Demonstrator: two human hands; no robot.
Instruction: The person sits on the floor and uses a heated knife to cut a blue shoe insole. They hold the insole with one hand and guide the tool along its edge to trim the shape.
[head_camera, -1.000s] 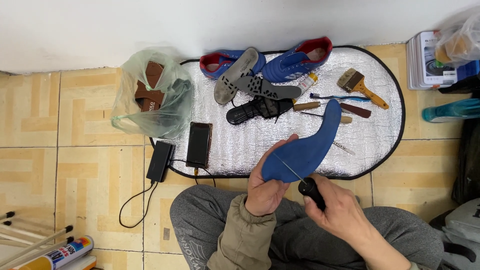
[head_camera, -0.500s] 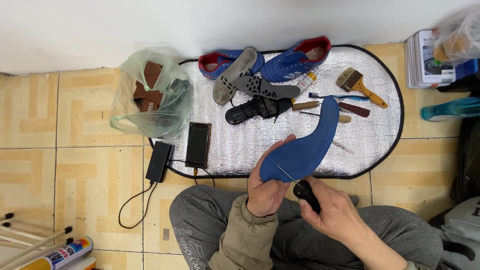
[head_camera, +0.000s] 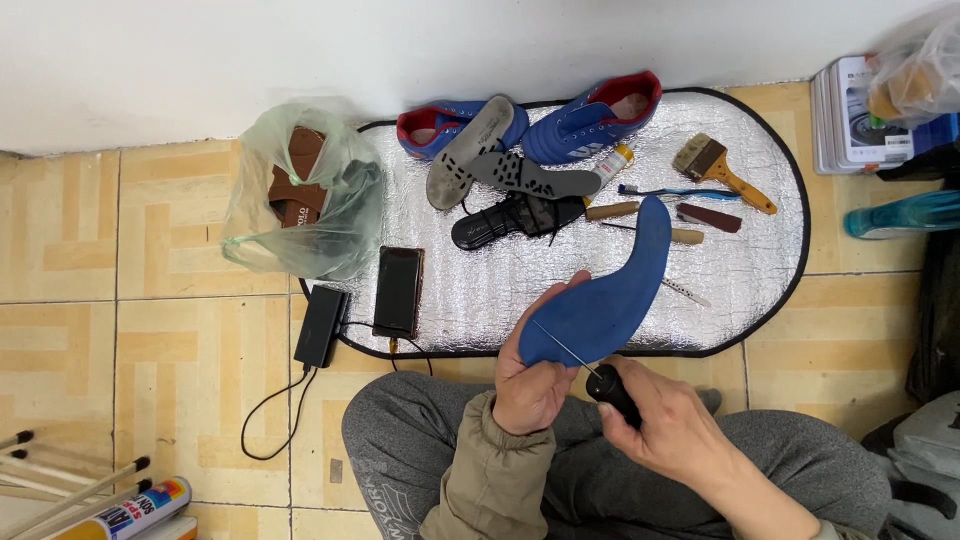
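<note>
Low in the frame, centre: left hand (head_camera: 535, 385) closed around the heel end of a blue insole (head_camera: 605, 300), which slants up toward the right over the near edge of a silver oval mat (head_camera: 760, 270). Right hand (head_camera: 675, 430) wrapped tight on a black-handled awl (head_camera: 610, 388); its thin metal shaft lies against the insole's heel. Grey-trousered knees below. On the mat, upper centre: two blue shoes (head_camera: 590, 125), grey and black insoles, a paintbrush (head_camera: 720, 170). Left of the mat: a phone (head_camera: 398, 290), a black power bank (head_camera: 322, 325), and a green plastic bag (head_camera: 300, 195).
</note>
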